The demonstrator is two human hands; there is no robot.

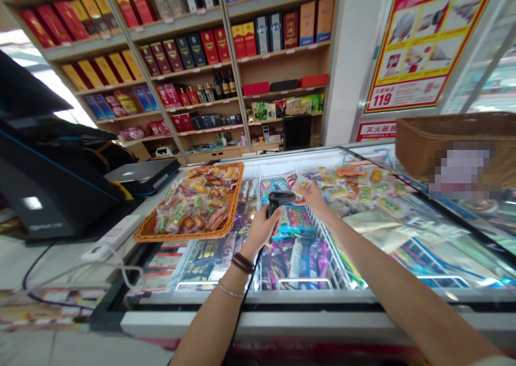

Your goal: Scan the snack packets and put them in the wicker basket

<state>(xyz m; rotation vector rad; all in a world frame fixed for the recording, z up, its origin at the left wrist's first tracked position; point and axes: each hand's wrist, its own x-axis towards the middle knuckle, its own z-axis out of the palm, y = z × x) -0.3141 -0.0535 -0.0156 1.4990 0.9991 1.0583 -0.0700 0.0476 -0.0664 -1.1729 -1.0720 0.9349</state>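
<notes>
Packet: a small clear-wrapped snack [300,183], held up over the middle of the freezer [346,300]; its printing is too small to read.
Right hand: the fingers [307,189] are pinched narrow on the packet's edge.
Scanner: a black handheld one [282,196] just left of the packet; whether they touch, I cannot tell.
Left hand: wrapped [264,226] round the scanner's handle, fingers closed.
Step in hand: seemingly, presenting the packet to the scanner.
Next move: likely calls for both hands held steady, with any code turned squarely to the scanner.
Below: bright ice-cream packs [296,258] inside the freezer.
Right on the glass: a loose spread of wrapped snacks [357,183].
Left on the glass: an orange wicker tray [235,205] full of similar snacks.
Far side: shelves [193,70] of boxes and bottles.
</notes>
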